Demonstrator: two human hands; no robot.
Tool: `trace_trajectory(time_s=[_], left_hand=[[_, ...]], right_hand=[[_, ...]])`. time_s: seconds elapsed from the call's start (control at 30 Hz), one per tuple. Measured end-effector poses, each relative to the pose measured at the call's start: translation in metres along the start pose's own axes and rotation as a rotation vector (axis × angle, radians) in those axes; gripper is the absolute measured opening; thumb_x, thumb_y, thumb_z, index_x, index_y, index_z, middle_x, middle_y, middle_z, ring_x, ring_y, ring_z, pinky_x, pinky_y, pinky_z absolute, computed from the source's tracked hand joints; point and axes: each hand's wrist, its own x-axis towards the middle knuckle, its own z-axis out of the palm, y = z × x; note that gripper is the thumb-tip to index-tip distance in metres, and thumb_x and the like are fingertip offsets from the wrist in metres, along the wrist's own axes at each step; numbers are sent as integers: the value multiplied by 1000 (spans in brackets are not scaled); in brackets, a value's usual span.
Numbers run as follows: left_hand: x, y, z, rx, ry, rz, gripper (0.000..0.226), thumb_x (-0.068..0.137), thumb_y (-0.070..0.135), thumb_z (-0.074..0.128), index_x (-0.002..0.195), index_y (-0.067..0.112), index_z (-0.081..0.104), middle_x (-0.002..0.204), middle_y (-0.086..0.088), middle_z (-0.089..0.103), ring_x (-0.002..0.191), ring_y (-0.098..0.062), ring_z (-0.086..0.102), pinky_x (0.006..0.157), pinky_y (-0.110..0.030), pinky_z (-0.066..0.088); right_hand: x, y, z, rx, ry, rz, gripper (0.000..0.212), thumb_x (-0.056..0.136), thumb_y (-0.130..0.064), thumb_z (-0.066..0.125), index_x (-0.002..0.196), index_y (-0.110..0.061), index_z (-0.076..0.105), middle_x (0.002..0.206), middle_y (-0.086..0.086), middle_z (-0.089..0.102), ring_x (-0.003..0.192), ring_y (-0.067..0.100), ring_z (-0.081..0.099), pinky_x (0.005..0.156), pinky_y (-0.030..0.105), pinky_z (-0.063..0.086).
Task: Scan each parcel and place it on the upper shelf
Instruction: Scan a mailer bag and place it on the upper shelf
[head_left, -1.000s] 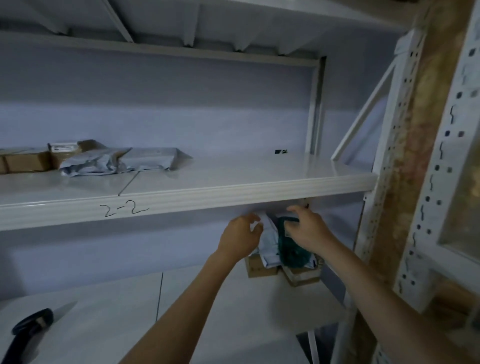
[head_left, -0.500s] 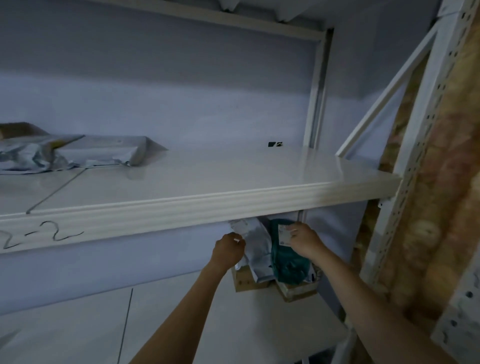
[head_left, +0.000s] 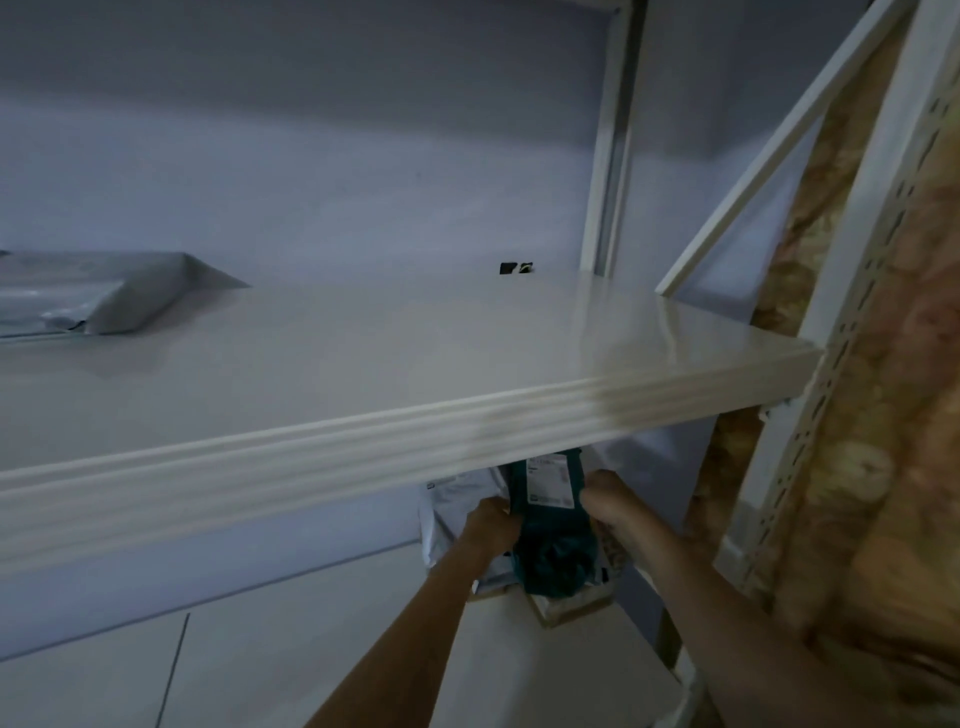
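A pale lilac wall (head_left: 322, 171) stood behind the rack, a small dark object (head_left: 515, 268), too small to identify, lay at its foot, a white perforated upright (head_left: 852, 332) rose at right, with a slanted white brace (head_left: 769, 150) and mottled brown surface (head_left: 904, 467) beside it.

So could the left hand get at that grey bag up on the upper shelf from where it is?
Probably not directly. The left hand sits under the upper shelf, holding the green parcel. That board lies between it and the grey bag, so it must come out first.
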Motion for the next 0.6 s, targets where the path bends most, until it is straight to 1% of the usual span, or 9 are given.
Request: trace_trajectory(time_s=[0.03, 0.07, 0.1, 0.2, 0.27, 0.33, 0.43, 0.53, 0.6], left_hand=[[4, 1, 6, -43, -18, -25, 33, 95, 22, 52, 112, -3, 64, 99, -14, 65, 81, -17, 55, 64, -20, 44], [9, 3, 11, -85, -31, -46, 36, 95, 22, 52, 115, -5, 63, 105, -19, 67, 82, -19, 56, 65, -22, 44], [12, 4, 15, -119, -32, -66, 36, 95, 22, 53, 117, -5, 62, 111, -21, 67, 84, -20, 58, 68, -23, 46], [20, 4, 26, -201, -9, -98, 30, 96, 23, 51, 113, 1, 63, 110, -17, 66, 92, -23, 61, 79, -28, 52], [23, 2, 33, -234, -17, -103, 27, 97, 22, 51, 111, 3, 64, 111, -16, 67, 97, -26, 63, 86, -32, 54], [22, 1, 38, -253, -31, -95, 29, 97, 22, 52, 117, 3, 62, 116, -17, 66, 103, -27, 64, 89, -33, 53], [17, 4, 41, -298, -57, -53, 32, 98, 21, 51, 127, 9, 57, 119, -11, 65, 99, -20, 63, 82, -28, 54], [8, 5, 40, -384, -93, -66, 23, 98, 27, 52, 120, 22, 47, 106, -1, 63, 86, -11, 61, 63, -22, 53], [3, 6, 39, -464, -113, -105, 30, 96, 33, 56, 118, 23, 39, 114, -4, 60, 97, -19, 62, 71, -29, 56]], right_hand=[[3, 2, 1, -14, -4, 21, 13, 99, -4, 41, 99, 2, 52, 86, 9, 49, 65, 22, 46, 57, 29, 38], [7, 4, 2, -18, -1, 40, 16, 100, -6, 41, 86, -5, 47, 79, 5, 42, 62, 17, 39, 53, 26, 31], [10, 7, 4, -15, -6, 54, 20, 101, -9, 41, 81, -10, 44, 78, 2, 41, 63, 15, 39, 50, 25, 29], [19, 16, 12, 6, -66, 47, 10, 103, -15, 40, 99, -9, 47, 81, 0, 46, 68, 13, 45, 54, 23, 34], [29, 24, 19, 49, -70, 53, 16, 103, -17, 40, 108, -8, 52, 87, 4, 52, 72, 15, 49, 63, 25, 40], [33, 31, 21, 150, -51, 74, 19, 101, -17, 43, 111, -6, 55, 99, 10, 58, 80, 20, 55, 73, 26, 45], [38, 43, 24, 356, 49, 137, 30, 96, -17, 50, 118, 0, 59, 110, 16, 61, 95, 29, 60, 80, 29, 49], [37, 49, 30, 547, 163, 153, 28, 92, -13, 54, 114, 3, 63, 109, 18, 66, 95, 33, 63, 84, 37, 54], [29, 49, 34, 637, 216, 134, 23, 91, -10, 58, 109, 2, 66, 109, 19, 68, 92, 32, 64, 85, 39, 55]])
